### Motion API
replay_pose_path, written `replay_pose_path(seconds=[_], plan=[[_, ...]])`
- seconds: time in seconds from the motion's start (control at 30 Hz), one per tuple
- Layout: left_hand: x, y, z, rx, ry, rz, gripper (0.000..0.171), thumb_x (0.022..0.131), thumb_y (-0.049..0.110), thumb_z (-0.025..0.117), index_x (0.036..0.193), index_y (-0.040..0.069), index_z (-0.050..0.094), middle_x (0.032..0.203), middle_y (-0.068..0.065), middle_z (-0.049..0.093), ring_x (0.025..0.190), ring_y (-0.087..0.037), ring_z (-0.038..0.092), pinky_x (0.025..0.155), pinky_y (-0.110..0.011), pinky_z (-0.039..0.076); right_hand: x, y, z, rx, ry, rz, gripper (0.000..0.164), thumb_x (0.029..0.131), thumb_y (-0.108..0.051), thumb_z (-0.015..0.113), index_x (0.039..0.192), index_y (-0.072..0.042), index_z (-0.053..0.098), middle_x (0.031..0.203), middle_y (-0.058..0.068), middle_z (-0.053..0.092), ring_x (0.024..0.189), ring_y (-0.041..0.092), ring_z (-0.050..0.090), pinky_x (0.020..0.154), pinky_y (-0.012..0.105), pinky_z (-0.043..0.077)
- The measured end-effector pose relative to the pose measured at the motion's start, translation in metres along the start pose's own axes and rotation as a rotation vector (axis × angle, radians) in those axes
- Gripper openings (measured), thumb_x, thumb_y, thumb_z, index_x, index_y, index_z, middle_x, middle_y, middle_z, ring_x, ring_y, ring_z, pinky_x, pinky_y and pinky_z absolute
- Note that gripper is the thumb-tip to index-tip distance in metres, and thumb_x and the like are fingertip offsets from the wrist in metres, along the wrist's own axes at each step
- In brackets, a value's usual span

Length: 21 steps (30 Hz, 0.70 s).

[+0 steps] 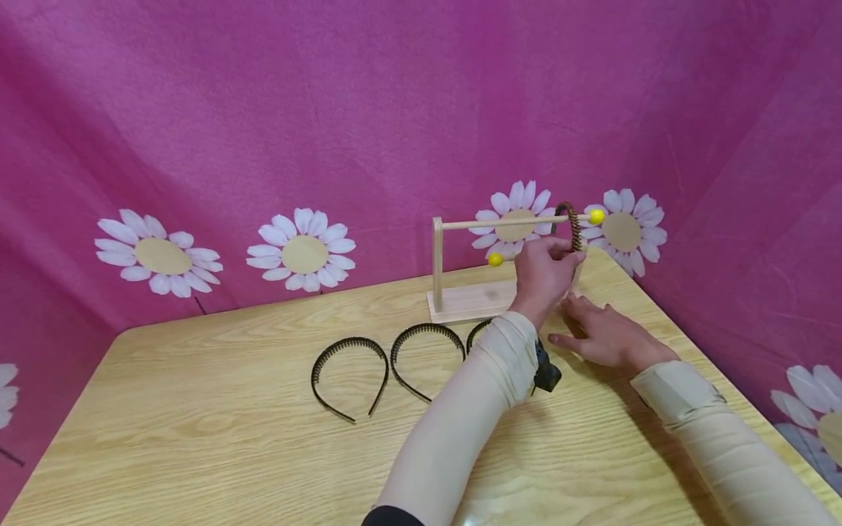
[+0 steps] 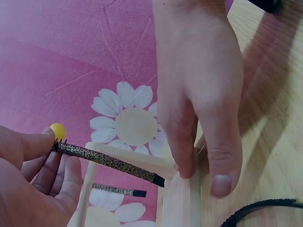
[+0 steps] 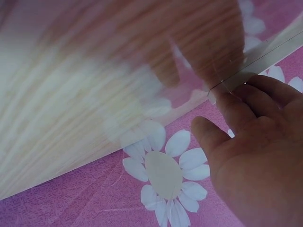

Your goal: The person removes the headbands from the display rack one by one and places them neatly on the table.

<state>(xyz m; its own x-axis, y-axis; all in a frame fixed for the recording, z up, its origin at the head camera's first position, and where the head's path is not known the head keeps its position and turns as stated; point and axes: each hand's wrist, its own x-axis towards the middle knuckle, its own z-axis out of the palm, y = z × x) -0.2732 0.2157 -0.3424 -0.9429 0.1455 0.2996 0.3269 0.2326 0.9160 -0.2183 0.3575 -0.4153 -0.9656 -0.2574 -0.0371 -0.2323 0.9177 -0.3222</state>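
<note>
My left hand [image 1: 547,269] pinches a dark, gold-flecked toothed headband [image 1: 574,223], which hangs over the top rod near its right end. In the left wrist view, the left hand [image 2: 45,175] has fingers and thumb at one part of the headband [image 2: 111,163], and its tip points toward the stand's base. The wooden stand [image 1: 437,263] has rods with yellow end balls [image 1: 596,216]. My right hand [image 1: 605,332] rests with extended fingers at the right end of the base. In the right wrist view, the fingertips of the right hand [image 3: 260,142] touch the pale wood.
Two dark headbands [image 1: 351,340] [image 1: 427,326] lie on the wood-grain table [image 1: 217,409], left of my left forearm. A third headband [image 1: 475,330] is partly hidden by that arm. A pink curtain with daisies [image 1: 302,256] stands behind the table and along its right side.
</note>
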Motion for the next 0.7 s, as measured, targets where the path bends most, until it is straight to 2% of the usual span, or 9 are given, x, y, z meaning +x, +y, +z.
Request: replay_pose_path(seconds=[0.17,0.47,0.7], plan=[[0.003,-0.001,-0.001,0.024,-0.015,-0.001,0.008,0.088,0.016,0.08,0.094,0.01,0.081,0.073,0.011,0.068,0.068,0.005,0.056,0.06,-0.01,0.046,0.0,0.0,0.0,-0.015,-0.013,0.021,0.096,0.097,-0.065,0.05,0.157,0.004,0.02,0.159,0.029,0.021,0.143,0.047,0.028,0.112,0.071,0.017],[0.005,0.002,-0.005,0.004,-0.002,-0.026,0.008,0.087,0.015,0.081,0.093,0.009,0.08,0.071,0.012,0.065,0.068,0.003,0.056,0.059,-0.011,0.047,0.001,0.0,0.001,-0.014,-0.015,0.022,0.096,0.097,-0.066,0.048,0.155,0.007,0.023,0.159,0.029,0.022,0.145,0.046,0.024,0.113,0.068,0.017],[0.007,0.01,-0.012,-0.005,0.017,-0.037,0.007,0.086,0.016,0.082,0.092,0.012,0.08,0.071,0.012,0.067,0.068,0.004,0.058,0.061,-0.011,0.048,0.0,-0.002,-0.001,-0.015,0.0,-0.008,0.088,0.099,-0.061,0.051,0.153,0.006,0.032,0.157,0.031,0.026,0.145,0.047,0.023,0.112,0.07,0.019]])
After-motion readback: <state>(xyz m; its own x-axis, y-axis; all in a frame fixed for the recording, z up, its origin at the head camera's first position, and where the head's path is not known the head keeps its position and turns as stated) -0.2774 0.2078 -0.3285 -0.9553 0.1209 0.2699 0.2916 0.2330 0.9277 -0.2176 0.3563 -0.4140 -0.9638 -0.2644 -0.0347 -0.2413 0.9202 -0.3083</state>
